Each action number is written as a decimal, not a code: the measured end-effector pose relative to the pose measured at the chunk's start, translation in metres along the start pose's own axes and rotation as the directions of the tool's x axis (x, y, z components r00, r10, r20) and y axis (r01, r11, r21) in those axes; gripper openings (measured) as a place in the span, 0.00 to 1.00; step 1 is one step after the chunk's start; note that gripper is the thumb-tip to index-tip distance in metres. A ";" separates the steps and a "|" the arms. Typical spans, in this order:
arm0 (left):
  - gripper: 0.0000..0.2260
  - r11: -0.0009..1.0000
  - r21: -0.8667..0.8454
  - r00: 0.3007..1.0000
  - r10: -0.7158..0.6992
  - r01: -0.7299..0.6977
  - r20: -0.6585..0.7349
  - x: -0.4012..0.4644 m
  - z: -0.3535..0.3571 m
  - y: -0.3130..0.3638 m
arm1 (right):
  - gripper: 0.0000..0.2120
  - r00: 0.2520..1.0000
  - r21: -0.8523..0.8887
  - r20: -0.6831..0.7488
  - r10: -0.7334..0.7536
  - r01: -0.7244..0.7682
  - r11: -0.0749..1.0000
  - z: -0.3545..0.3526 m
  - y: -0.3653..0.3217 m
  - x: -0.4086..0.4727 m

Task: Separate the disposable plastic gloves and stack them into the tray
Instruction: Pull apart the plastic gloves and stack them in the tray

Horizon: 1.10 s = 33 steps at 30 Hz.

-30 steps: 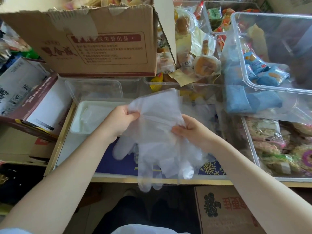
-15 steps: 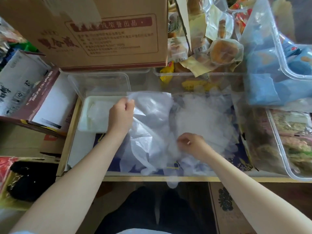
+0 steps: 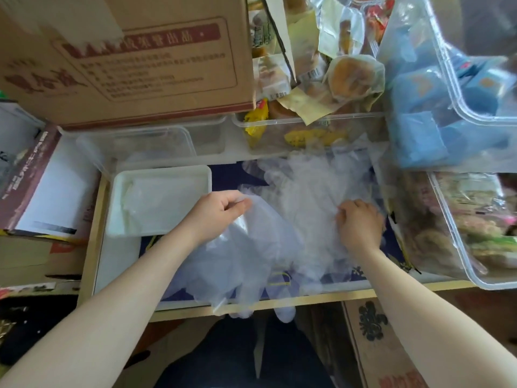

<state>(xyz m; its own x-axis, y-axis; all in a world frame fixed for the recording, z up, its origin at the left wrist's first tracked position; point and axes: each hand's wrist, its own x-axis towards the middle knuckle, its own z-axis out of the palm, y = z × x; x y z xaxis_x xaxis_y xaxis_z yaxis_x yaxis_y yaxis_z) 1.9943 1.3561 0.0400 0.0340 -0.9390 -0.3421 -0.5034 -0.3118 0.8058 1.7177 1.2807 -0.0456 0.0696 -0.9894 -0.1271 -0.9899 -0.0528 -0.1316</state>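
A thin, translucent plastic glove [image 3: 246, 256] hangs from the left hand [image 3: 221, 211], which pinches its cuff between thumb and curled fingers just right of the tray; the film is crinkled and cloudy, and its limp finger shapes drape over the near edge of the table [image 3: 321, 299]. To the right, a loose pile of gloves [image 3: 310, 191] lies on the dark blue patterned tabletop, so filmy and overlapped that single gloves are hard to tell apart. The right hand [image 3: 359, 222] rests on this pile with fingers curled into the plastic, gripping a fold of it. The white tray [image 3: 117, 197], shallow and rectangular with rounded corners, sits at the left of the table and holds some flat clear plastic sheets, probably gloves, though their outlines are faint. Beyond the tray stands an empty-looking clear plastic tub [image 3: 156, 141], and behind that a large brown cardboard box [image 3: 134, 65] with red printing, cut off at the top. Far right of the box, wrapped buns and snacks [image 3: 352, 77] fill a clear bin. Blue packets [image 3: 419, 135] show blurrily through stacked transparent containers at the right, whose edges leave the frame.
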 end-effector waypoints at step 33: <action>0.08 0.959 -0.055 0.959 0.274 -0.278 -0.069 -0.019 0.002 0.055 | 0.11 0.827 0.890 0.193 -0.527 0.080 0.450 -0.162 -0.055 0.010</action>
<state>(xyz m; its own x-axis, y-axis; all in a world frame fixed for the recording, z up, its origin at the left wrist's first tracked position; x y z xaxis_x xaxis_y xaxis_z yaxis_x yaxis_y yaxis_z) 1.9643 1.3569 0.0897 -0.0457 -0.9962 -0.0738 -0.4447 -0.0459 0.8945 1.7524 1.2517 0.1199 0.6036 -0.7649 -0.2250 -0.3297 0.0174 -0.9439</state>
